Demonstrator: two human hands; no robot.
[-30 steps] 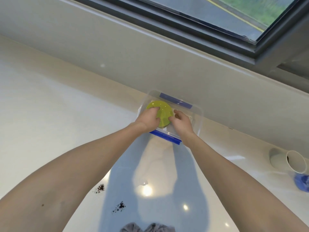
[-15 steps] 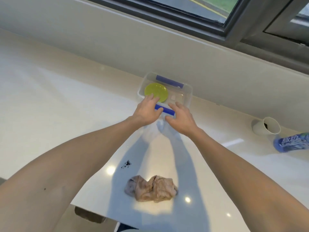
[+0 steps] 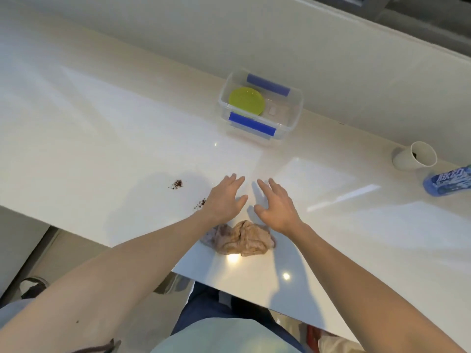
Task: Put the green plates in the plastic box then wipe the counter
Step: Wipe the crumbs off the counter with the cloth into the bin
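A green plate (image 3: 246, 101) lies inside the clear plastic box (image 3: 293, 118) with blue clips, which stands at the back of the white counter (image 3: 102, 138) by the wall. My left hand (image 3: 225, 198) and my right hand (image 3: 276, 205) hover side by side over the counter, fingers spread, holding nothing. Just behind them, near the front edge, lies a crumpled pinkish-brown cloth (image 3: 240, 238). Two small patches of dark crumbs (image 3: 176, 184) sit on the counter left of my left hand.
A white paper cup (image 3: 414, 155) lies on its side at the right, next to a blue wrapped package (image 3: 448, 180) at the frame's edge. The counter's front edge runs diagonally below my forearms, with floor and my legs beneath.
Both hands have let go of the plate in the box and drawn back toward me, now open above the cloth. The view has tilted down.
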